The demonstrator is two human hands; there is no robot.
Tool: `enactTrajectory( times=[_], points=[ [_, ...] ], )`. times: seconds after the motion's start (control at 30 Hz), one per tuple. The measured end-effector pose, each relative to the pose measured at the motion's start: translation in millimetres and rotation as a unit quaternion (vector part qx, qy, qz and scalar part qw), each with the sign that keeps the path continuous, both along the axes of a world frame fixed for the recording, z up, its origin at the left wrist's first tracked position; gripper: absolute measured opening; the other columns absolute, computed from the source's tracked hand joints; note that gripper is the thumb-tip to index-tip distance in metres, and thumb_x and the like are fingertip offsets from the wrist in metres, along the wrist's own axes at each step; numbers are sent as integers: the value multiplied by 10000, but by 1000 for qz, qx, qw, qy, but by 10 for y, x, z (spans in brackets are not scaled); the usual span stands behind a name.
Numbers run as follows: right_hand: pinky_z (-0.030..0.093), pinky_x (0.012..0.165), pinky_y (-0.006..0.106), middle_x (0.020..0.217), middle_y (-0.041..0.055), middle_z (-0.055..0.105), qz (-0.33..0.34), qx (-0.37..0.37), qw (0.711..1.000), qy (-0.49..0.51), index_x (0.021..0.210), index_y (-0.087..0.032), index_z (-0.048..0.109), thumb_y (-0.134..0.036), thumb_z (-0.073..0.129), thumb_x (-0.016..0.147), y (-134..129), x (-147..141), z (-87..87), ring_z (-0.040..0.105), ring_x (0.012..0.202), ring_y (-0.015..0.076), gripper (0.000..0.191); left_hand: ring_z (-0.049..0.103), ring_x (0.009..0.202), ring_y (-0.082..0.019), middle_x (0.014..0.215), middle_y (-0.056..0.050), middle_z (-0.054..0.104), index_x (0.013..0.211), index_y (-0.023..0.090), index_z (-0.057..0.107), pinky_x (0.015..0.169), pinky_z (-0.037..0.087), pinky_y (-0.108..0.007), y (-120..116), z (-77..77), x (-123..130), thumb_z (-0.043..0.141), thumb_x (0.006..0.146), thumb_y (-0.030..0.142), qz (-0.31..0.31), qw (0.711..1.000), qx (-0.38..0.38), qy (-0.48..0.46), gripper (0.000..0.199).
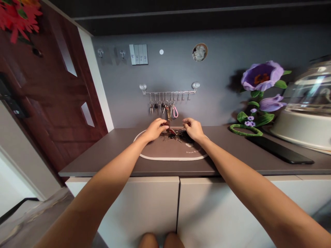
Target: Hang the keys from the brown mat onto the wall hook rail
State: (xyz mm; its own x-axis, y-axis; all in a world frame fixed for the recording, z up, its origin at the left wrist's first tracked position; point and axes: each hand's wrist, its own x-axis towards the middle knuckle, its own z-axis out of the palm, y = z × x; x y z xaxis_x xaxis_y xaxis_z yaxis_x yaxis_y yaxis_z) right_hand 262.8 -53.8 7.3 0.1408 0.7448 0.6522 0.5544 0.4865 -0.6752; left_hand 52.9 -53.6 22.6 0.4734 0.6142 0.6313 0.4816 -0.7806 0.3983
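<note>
A small brown piece is pinched between thumb and fingers of the left hand, beside a heap of keys laid on the mat. The right hand is half curled at the heap's right edge; whether anything is gripped cannot be told. Other keys are hung from the hook rail. The wall hole is stuffed with white material.

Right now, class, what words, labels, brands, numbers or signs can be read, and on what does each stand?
"Have": the mat; what follows is unclear.
"LOVE", probably: the hanging brown key fob.
Too small or blurred: marks on the wall switch panel and the mat's front rim.
</note>
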Motion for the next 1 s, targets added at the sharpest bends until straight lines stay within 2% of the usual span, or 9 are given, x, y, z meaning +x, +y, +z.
enactTrajectory(
  times=[0.07,0.17,0.27,0.47,0.67,1.0],
  points=[
    [433,826,306,791,30,655,-11,-3,999,-41,841,-170,629,-75,500,667,-13,-11,7,595,757,143,237,520,862,-152,917,-52,568,906,139,577,806,388,-281,5,8,-14,480,785,278,-7,998,-29,-54,208],
    [446,807,300,852,50,659,-28,1,995,-95,885,-163,620,-102,466,696,-30,-26,17,604,784,150,252,546,857,-153,913,-62,600,936,130,547,813,399,-290,25,7,-26,474,792,293,-53,987,-82,-130,229],
    [453,791,296,864,54,663,-33,13,992,-123,890,-165,620,-120,460,704,-35,-37,17,606,792,154,250,567,831,-151,890,-66,615,936,136,531,786,422,-286,58,8,-38,481,792,320,-85,968,-126,-198,239],
    [456,773,290,852,48,665,-26,21,990,-139,889,-166,621,-124,456,704,-39,-62,8,608,771,149,251,597,755,-148,865,-65,611,980,166,488,698,468,-284,69,70,-80,514,763,402,-106,924,-202,-307,321],
    [454,769,296,868,52,663,-17,18,988,-151,893,-170,622,-127,455,707,-70,-99,9,604,788,157,253,622,705,-155,829,-44,595,1033,202,436,728,485,-379,47,121,-117,527,740,452,-154,878,-266,-368,397],
    [449,779,304,858,51,657,21,3,986,-167,912,-172,613,-139,439,732,-193,-218,25,600,801,157,253,628,752,-179,782,-33,600,946,204,434,793,452,-459,-20,220,-127,512,775,382,-184,811,-318,-455,259]
  ],
)
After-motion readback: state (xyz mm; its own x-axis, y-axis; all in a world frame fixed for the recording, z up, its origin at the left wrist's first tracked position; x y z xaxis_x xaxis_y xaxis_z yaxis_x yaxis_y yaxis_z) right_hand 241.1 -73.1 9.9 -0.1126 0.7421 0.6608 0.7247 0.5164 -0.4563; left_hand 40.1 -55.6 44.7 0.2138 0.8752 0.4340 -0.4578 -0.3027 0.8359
